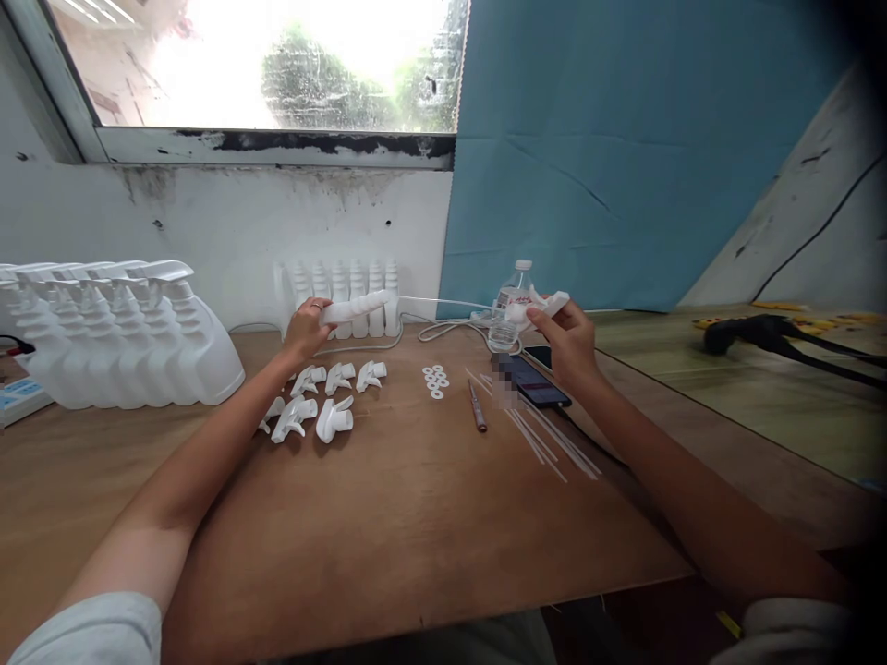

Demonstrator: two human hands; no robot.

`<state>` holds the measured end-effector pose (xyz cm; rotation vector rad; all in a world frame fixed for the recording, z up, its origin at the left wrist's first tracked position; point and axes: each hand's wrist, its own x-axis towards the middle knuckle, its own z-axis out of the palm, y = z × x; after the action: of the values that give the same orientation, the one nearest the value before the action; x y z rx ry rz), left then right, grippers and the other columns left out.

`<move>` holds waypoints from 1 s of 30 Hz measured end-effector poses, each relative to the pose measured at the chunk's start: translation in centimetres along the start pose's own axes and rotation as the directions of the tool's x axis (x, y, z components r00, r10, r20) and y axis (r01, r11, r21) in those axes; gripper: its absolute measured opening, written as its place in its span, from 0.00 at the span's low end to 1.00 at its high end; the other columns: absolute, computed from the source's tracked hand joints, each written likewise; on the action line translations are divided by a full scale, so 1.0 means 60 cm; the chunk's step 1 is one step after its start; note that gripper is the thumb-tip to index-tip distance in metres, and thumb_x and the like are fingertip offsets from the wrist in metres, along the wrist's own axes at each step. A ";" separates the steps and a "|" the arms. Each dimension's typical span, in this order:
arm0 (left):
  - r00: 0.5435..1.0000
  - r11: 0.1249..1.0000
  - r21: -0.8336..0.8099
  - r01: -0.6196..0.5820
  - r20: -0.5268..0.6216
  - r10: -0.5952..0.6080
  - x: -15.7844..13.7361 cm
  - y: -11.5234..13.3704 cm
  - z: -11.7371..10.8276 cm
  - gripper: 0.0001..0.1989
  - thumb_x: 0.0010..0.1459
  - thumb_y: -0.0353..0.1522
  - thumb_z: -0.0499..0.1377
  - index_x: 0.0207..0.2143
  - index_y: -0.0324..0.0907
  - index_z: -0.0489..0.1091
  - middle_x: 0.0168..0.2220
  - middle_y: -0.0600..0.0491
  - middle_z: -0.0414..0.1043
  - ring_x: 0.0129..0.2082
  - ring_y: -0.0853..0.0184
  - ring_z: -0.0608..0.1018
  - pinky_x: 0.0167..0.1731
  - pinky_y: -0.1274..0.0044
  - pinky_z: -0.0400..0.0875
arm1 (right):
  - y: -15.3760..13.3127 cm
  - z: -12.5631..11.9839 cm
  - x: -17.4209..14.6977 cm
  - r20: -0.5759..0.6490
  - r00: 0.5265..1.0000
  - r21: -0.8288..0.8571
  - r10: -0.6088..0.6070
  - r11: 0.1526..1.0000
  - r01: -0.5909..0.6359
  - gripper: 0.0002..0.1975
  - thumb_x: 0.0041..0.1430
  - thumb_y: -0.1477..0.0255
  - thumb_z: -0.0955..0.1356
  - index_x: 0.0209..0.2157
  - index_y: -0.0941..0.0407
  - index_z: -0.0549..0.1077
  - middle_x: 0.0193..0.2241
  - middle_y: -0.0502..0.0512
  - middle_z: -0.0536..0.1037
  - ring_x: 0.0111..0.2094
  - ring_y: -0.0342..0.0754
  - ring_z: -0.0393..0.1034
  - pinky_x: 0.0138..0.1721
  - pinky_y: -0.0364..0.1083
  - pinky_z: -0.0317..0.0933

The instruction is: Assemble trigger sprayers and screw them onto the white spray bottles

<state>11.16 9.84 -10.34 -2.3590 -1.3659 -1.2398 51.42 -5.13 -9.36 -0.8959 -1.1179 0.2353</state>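
Holding above table (416,536) | bottle (355,308): sideways, grasped by left hand (306,331), neck pointing right | spray head (552,302): pinched in right hand (569,340), opposite | tube (450,301): spanning between (tip near bottle mouth; entry unclear), best kept straight, aligned with neck

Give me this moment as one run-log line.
left hand: holding white ribbed plastic bottle | right hand: holding white plastic spray head | thin translucent tube: between them
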 end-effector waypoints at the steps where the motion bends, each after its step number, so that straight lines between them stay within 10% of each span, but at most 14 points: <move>1: 1.000 1.000 0.000 -0.002 0.000 0.002 -0.001 0.001 -0.001 0.20 0.50 0.29 0.60 0.47 0.40 0.67 0.48 0.45 0.69 0.48 0.55 0.73 0.51 0.67 0.66 | 0.000 0.000 -0.001 0.005 1.000 -0.003 -0.007 1.000 0.007 0.14 0.47 0.64 0.74 0.36 0.53 0.74 0.35 0.52 0.77 0.38 0.48 0.73 0.39 0.48 0.68; 12: 0.995 0.996 -0.016 -0.089 0.041 0.090 -0.009 0.039 -0.018 0.19 0.51 0.28 0.61 0.47 0.40 0.68 0.48 0.46 0.70 0.50 0.54 0.71 0.52 0.67 0.65 | -0.026 0.020 -0.021 0.145 0.989 -0.033 -0.033 0.999 0.038 0.14 0.47 0.63 0.74 0.36 0.51 0.74 0.36 0.50 0.78 0.40 0.49 0.73 0.44 0.48 0.68; 22: 0.970 0.971 -0.156 -0.181 0.132 0.202 -0.052 0.171 -0.093 0.19 0.54 0.34 0.62 0.49 0.44 0.69 0.49 0.51 0.71 0.45 0.59 0.74 0.45 0.70 0.69 | -0.123 0.074 -0.032 0.358 0.908 -0.063 -0.215 0.965 0.254 0.13 0.51 0.63 0.73 0.40 0.49 0.74 0.41 0.52 0.75 0.43 0.51 0.71 0.49 0.52 0.66; 30: 0.947 0.869 -0.495 -0.026 0.267 0.180 -0.090 0.261 -0.121 0.22 0.47 0.40 0.67 0.44 0.42 0.72 0.45 0.50 0.74 0.43 0.62 0.75 0.39 0.72 0.74 | -0.211 0.117 -0.004 0.281 0.907 0.193 -0.315 0.944 0.268 0.21 0.44 0.62 0.77 0.40 0.45 0.70 0.37 0.48 0.76 0.41 0.51 0.72 0.44 0.52 0.69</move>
<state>17.73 -6.26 -5.39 -3.0371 -1.0623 -1.3579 42.10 -9.85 0.63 -0.5567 -1.4890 0.2117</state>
